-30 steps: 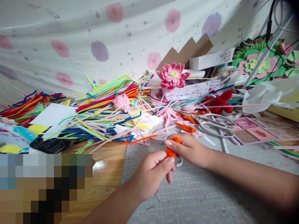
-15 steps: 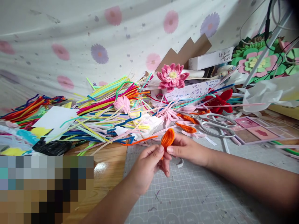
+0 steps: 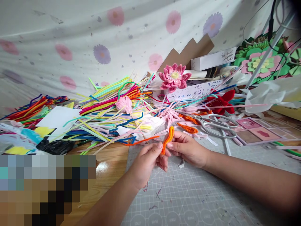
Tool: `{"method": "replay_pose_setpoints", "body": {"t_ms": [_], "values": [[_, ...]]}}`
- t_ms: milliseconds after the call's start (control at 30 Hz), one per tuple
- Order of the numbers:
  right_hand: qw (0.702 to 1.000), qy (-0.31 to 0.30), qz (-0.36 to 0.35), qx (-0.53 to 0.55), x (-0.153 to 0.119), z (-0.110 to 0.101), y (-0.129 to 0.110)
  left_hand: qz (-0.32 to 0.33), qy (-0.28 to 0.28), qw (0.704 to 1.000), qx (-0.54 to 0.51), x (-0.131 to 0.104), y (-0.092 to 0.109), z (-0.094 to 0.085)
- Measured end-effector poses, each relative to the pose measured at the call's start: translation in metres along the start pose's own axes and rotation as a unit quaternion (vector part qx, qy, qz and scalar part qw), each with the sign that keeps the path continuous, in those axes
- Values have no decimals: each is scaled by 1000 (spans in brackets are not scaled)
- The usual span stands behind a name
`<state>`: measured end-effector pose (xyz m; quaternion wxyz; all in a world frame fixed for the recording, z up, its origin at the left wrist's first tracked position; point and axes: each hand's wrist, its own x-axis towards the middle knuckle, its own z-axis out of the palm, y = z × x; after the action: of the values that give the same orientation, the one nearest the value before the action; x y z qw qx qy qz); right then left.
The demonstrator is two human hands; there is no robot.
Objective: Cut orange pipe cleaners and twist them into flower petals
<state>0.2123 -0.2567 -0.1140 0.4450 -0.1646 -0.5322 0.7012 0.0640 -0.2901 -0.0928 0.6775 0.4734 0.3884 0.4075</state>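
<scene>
Between my two hands, above the grey cutting mat [image 3: 178, 194], is an orange pipe-cleaner petal [image 3: 168, 140], upright and seen nearly edge-on. My left hand [image 3: 148, 160] pinches its lower end between thumb and fingers. From the other side my right hand [image 3: 188, 150] closes on it, thumb against its lower half and fingers behind. More orange petals [image 3: 187, 128] lie on the mat just beyond my right hand. Beside them rest silver scissors [image 3: 217, 125], blades pointing left toward the petals.
A heap of coloured pipe cleaners [image 3: 110, 116] spreads across the back left. Behind the mat stand a pink flower [image 3: 174, 76] and a red flower [image 3: 222, 102]. A makeup palette [image 3: 258, 128] lies to the right. Wooden tabletop [image 3: 105, 182] shows at left.
The orange petal has turned in my fingers from its broad face to a narrow, edge-on view. Both hands have shifted only slightly.
</scene>
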Motion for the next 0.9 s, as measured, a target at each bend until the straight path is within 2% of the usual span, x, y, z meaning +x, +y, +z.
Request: {"method": "replay_pose_setpoints", "body": {"t_ms": [100, 233, 300, 467, 533, 600, 667, 700, 767, 833, 867, 900], "values": [[999, 17, -27, -5, 0, 0, -1, 19, 4, 998, 53, 0, 8, -6], [998, 16, -54, -17, -1, 1, -3, 30, -49, 989, 134, -1, 15, -12], [998, -7, -61, -27, -1, 2, -4, 34, -50, 987, 151, -1, 15, -11], [989, -108, -49, -84, 1, 5, -7, 45, -40, 980, 192, -2, 12, -6], [986, -111, -55, -112, 1, 5, -18, 50, -44, 980, 189, -3, 13, -6], [976, -80, -96, -180, 0, 7, -39, 58, -33, 983, 171, -3, 14, -6], [923, -12, -202, -326, -4, 11, -71, 68, -3, 985, 157, -3, 17, -7], [901, 21, -247, -356, -6, 12, -88, 73, 14, 985, 155, -3, 18, -7], [876, 97, -335, -333, -12, 13, -118, 79, 34, 983, 162, -4, 20, -7], [825, 169, -439, -312, -16, 6, -136, 83, 33, 980, 176, -5, 21, -7], [794, 205, -456, -347, -18, 0, -140, 85, 28, 979, 185, -6, 20, -7], [762, 239, -428, -423, -20, -8, -140, 87, 20, 977, 195, -6, 20, -6]]}}
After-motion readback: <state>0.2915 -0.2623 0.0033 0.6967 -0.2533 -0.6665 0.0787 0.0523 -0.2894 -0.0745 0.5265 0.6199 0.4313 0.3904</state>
